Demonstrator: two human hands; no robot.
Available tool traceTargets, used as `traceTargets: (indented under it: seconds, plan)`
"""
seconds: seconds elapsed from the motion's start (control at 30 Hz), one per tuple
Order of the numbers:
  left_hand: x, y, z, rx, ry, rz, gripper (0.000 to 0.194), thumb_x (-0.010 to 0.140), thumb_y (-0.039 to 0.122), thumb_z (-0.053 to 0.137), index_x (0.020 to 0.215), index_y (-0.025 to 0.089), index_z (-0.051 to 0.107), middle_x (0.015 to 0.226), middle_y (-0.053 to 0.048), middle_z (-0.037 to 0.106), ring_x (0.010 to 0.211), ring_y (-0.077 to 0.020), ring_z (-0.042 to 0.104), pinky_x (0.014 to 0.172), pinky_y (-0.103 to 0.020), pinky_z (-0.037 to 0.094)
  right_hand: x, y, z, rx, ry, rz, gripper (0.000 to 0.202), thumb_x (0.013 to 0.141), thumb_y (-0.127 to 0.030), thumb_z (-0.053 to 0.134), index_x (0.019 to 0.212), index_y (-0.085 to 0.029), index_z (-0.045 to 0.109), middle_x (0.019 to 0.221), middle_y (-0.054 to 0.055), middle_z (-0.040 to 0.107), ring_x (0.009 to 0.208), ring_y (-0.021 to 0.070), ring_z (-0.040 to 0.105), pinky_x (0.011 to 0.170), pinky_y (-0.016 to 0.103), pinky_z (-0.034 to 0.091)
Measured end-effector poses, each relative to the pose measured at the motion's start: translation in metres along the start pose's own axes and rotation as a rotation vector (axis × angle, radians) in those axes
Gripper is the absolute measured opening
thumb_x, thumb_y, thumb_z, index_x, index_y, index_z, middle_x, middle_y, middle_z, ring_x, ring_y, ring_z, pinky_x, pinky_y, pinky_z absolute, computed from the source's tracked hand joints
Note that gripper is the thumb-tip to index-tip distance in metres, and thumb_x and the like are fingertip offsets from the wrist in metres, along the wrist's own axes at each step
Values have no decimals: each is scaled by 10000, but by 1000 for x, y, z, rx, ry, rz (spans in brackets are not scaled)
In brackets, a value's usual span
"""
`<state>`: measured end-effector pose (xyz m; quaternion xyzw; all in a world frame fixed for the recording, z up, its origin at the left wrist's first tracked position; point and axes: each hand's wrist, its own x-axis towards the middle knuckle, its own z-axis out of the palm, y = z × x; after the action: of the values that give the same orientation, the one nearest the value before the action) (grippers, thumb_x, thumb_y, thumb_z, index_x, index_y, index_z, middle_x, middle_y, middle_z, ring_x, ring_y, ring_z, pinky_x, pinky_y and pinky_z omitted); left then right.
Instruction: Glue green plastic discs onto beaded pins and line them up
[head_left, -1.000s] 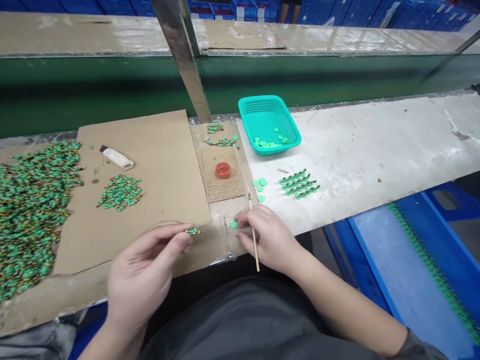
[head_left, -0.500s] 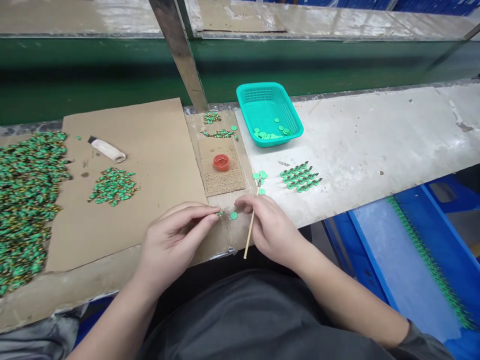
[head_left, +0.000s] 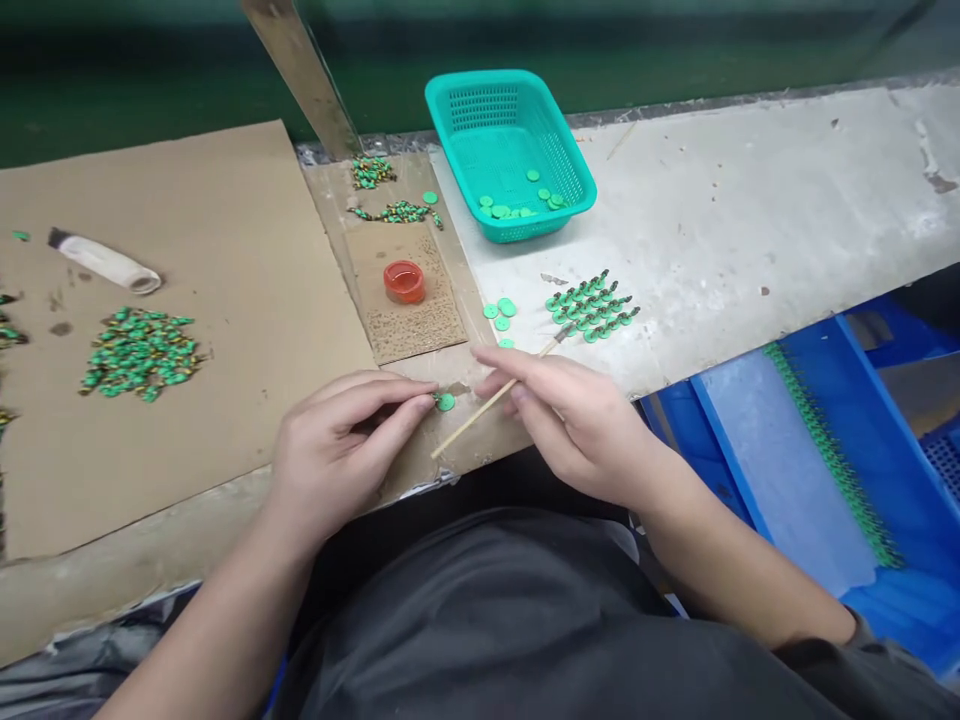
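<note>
My left hand pinches a small green bead-like piece between thumb and index fingertip, most of it hidden. Right at those fingertips is a round green disc; whether the two are joined I cannot tell. A thin wooden stick with a dark tip lies slanted between the fingers of my right hand, its tip pointing away toward several green discs topped with small dark pieces, set in rows. Several loose green discs lie just beyond my right fingertips.
A red cup stands on a small cardboard piece. Behind is a turquoise basket with green discs. A heap of green-and-gold pieces and a white tube lie on cardboard at left. Blue crates stand low at right.
The disc that lay apart from my left fingertips is now right at them. My right hand has moved right, and its stick has swung from steep to slanted. The view has tilted down.
</note>
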<state>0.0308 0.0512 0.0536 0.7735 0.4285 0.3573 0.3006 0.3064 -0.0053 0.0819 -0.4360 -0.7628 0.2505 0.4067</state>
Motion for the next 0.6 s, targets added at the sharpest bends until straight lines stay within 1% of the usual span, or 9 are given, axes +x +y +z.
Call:
traceTargets:
  seconds: [0.07, 0.13, 0.2, 0.3, 0.4, 0.5, 0.6]
  plan:
    - [0, 0, 1, 21, -6, 10, 102, 1089, 337, 819, 1065, 358, 916, 1072, 47, 912, 935, -158, 848, 890, -276, 675, 2, 0, -1, -28, 52, -17, 418, 1213, -124, 528, 1558, -235, 737, 1254, 64, 927, 1123, 214, 895, 1053, 395, 748]
    - [0, 0, 3, 31, -15, 22, 97, 1094, 339, 818, 1081, 361, 912, 1082, 51, 913, 945, -160, 849, 896, -285, 672, 5, -1, -3, -56, 81, -38, 338, 1200, -127, 577, 1456, -224, 776, 1229, 65, 930, 1090, 214, 894, 1039, 392, 740]
    - [0, -1, 3, 43, -23, 37, 99, 1102, 341, 815, 1087, 365, 910, 1086, 54, 913, 950, -163, 849, 914, -295, 672, 7, -1, -6, -76, 100, -56, 274, 1191, -108, 599, 1361, -220, 783, 1207, 60, 925, 1085, 202, 887, 1038, 371, 726]
    - [0, -1, 2, 57, -27, 44, 99, 1107, 354, 815, 1094, 374, 912, 1093, 57, 913, 959, -169, 851, 939, -308, 672, 8, 1, -6, -120, 131, -58, 259, 1182, -67, 560, 1231, -251, 735, 1082, 24, 878, 990, 182, 855, 936, 340, 706]
    - [1, 0, 2, 65, -32, 48, 99, 1110, 357, 816, 1111, 382, 913, 1103, 61, 914, 970, -168, 854, 953, -310, 669, 6, 8, 0, -165, 176, -91, 271, 1145, -45, 550, 1191, -296, 641, 1006, 2, 797, 948, 198, 831, 869, 367, 692]
    - [2, -1, 3, 74, -37, 69, 101, 1117, 345, 812, 1122, 373, 910, 1109, 60, 914, 971, -165, 855, 952, -310, 667, 2, 15, 8, -198, 217, -155, 322, 1104, -1, 561, 1193, -310, 573, 989, -4, 767, 954, 210, 835, 854, 382, 693]
    - [1, -3, 4, 84, -34, 97, 104, 1124, 327, 809, 1130, 365, 905, 1118, 59, 915, 972, -165, 857, 949, -314, 669, -1, 20, 14, -249, 227, -192, 330, 1104, 11, 568, 1184, -309, 551, 1010, 5, 800, 944, 213, 845, 830, 381, 692]
